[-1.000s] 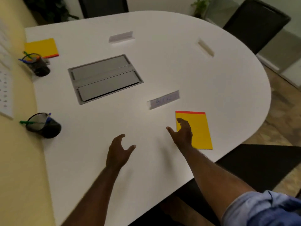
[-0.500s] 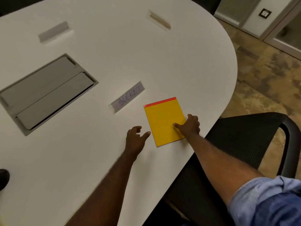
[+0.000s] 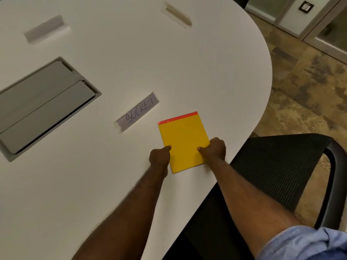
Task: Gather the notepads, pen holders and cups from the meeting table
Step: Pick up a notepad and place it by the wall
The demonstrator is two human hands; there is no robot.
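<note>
A yellow notepad (image 3: 183,136) with a red top strip lies flat on the white meeting table (image 3: 131,53), near its front right edge. My left hand (image 3: 160,156) grips the pad's left edge with the thumb on top. My right hand (image 3: 214,149) grips the pad's right edge, thumb on the cover and fingers curled at the side. No pen holders or cups are in view.
A name card reading SOCKET (image 3: 138,111) stands just left of the pad. Two more card holders (image 3: 45,29) (image 3: 177,14) sit farther back. A grey socket hatch (image 3: 43,106) is set into the table at left. A black mesh chair (image 3: 281,175) is tucked at the right edge.
My left hand has moved right to the pad's left edge and closed on it. My right hand stays on the right edge. The view has shifted right, and the pen holders have left the frame.
</note>
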